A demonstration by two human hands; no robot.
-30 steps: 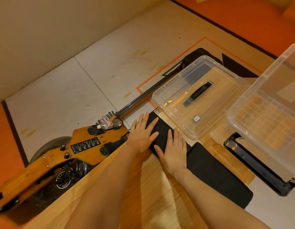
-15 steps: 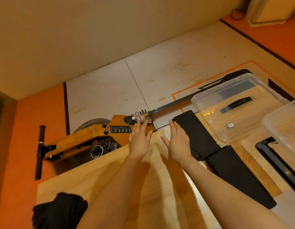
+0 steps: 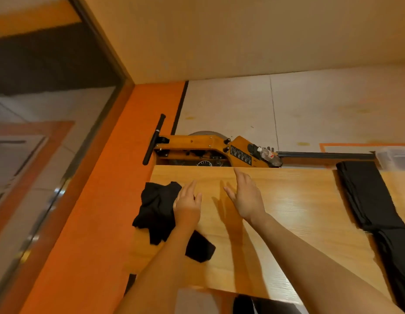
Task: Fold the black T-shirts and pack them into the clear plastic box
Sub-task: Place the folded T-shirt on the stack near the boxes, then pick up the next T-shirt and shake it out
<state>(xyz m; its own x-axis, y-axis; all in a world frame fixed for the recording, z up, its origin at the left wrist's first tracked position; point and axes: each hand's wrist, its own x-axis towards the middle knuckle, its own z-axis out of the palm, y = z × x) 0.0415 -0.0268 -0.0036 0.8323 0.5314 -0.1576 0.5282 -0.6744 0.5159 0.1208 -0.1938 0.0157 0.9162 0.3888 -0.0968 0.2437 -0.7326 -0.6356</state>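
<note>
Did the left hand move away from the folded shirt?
Yes. The left hand went left along the wooden table, from the folded shirt to the crumpled black T-shirt.

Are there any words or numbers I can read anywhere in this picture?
None can be read.
Black label plate on the wooden rowing machine: pale print, too small and blurred.
Round gauge behind the table edge: marks too small.
Plastic bottle label: blurred.

warm dim light, motion-blurred left edge, wide-angle bending, soft arm shadows.
</note>
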